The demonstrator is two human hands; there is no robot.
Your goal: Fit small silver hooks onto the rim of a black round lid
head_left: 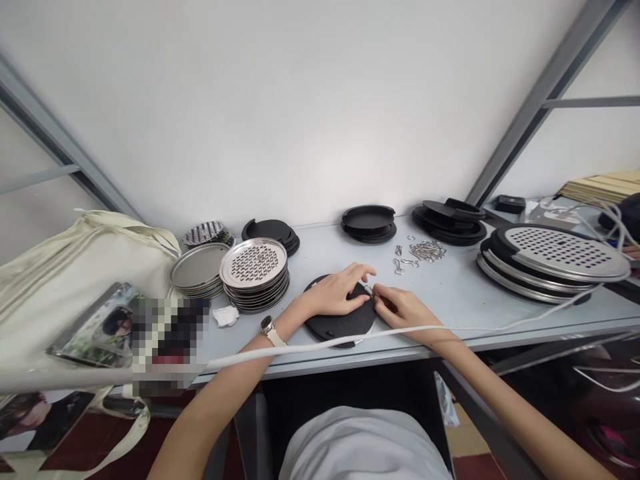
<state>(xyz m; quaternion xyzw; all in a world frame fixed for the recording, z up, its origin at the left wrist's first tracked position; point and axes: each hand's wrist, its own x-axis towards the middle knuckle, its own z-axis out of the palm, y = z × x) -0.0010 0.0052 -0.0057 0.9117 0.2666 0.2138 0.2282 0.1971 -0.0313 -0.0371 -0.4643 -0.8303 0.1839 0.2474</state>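
A black round disc lies on the table near its front edge, with a thin metal rim showing at its lower right. My left hand rests flat across it, fingers stretched out and thumb toward the right edge. At that edge, the fingertips of my right hand pinch together at a small silver metal clip, mostly covered by the fingers. Beyond my right hand lie a pile of small metal clips and several loose ones.
To the left stand a stack of round grater plates, a stack of plain metal discs and a cream bag. Black holders line the wall. Grater plates in black frames are stacked right. A white cable crosses in front of my arms.
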